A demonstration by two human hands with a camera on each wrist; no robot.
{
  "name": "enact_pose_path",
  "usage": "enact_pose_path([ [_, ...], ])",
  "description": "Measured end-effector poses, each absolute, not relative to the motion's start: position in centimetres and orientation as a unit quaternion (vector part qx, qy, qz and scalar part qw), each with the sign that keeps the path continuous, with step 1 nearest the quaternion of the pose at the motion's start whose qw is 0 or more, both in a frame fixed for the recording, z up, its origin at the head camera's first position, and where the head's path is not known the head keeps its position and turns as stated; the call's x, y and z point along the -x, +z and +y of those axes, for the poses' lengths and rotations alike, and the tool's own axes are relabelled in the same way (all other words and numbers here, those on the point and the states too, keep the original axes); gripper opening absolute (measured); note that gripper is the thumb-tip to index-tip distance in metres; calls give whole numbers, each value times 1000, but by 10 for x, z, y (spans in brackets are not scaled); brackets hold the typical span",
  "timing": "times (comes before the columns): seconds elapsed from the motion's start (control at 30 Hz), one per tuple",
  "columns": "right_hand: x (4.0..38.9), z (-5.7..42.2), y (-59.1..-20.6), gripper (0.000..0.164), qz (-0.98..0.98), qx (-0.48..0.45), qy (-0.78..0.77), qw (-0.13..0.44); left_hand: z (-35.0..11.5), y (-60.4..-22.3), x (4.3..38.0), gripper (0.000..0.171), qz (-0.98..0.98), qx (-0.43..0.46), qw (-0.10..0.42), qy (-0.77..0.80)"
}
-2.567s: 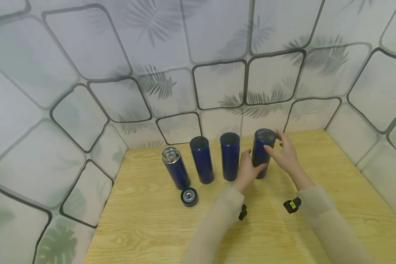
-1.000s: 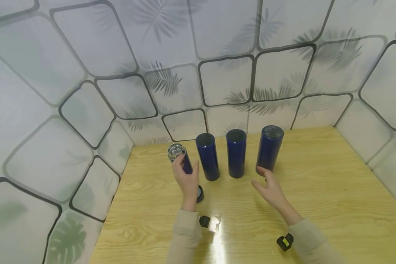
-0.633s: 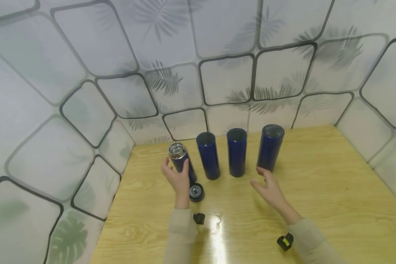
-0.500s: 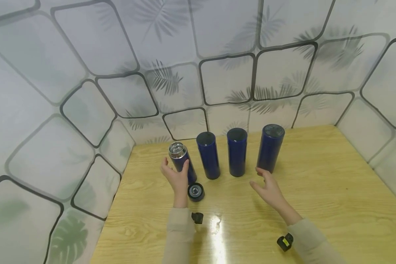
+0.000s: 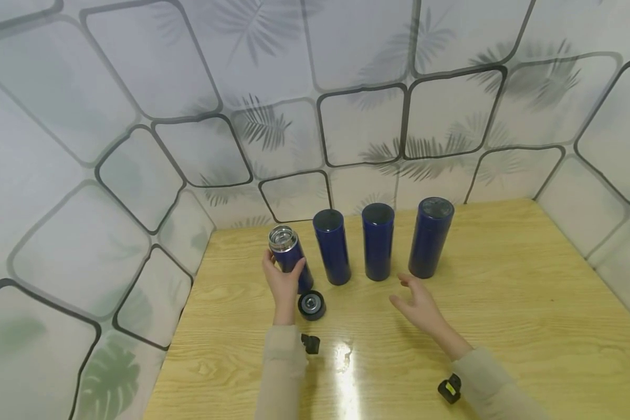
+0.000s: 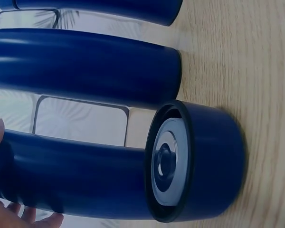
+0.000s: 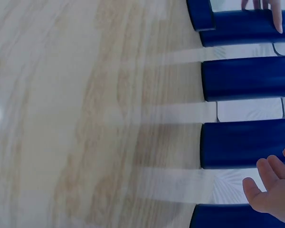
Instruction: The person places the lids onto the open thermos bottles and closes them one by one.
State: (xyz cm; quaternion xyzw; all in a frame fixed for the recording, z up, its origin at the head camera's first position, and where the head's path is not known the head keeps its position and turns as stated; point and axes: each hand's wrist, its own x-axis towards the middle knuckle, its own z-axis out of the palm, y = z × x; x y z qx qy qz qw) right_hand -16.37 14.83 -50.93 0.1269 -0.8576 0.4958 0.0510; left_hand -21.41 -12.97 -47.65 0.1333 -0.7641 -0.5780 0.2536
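An uncapped blue thermos (image 5: 291, 258) stands at the left end of a row, its steel mouth showing. My left hand (image 5: 282, 284) grips its body, thumb on the right side and fingers round the left. The thermos's lid (image 5: 312, 305) lies underside up on the table, just in front of its base; the left wrist view shows the lid (image 6: 206, 161) up close. In front of the row, near the capped rightmost thermos (image 5: 430, 239), my right hand (image 5: 419, 306) hovers with relaxed fingers apart, holding nothing.
Two more capped thermoses, one (image 5: 333, 248) beside the uncapped thermos and another (image 5: 378, 242) to its right, stand upright between the end ones. The wooden table (image 5: 530, 326) meets patterned wall covering (image 5: 357, 128) at the back and sides.
Both hands were around the rightmost thermos. My left hand left it, moved to the uncapped thermos and closed round it. My right hand drew back towards me, lately shifting slightly left.
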Motion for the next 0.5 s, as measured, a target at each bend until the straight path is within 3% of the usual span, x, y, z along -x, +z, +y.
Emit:
enact_pose_path([
  [0.23,166,135,-515,53,-858,-158,487,42,-131,-480,218,70,-776,-116,274,-556],
  [0.5,177,110,-515,54,-867,-188,461,13,-132,-481,223,68,-780,-121,274,-550],
])
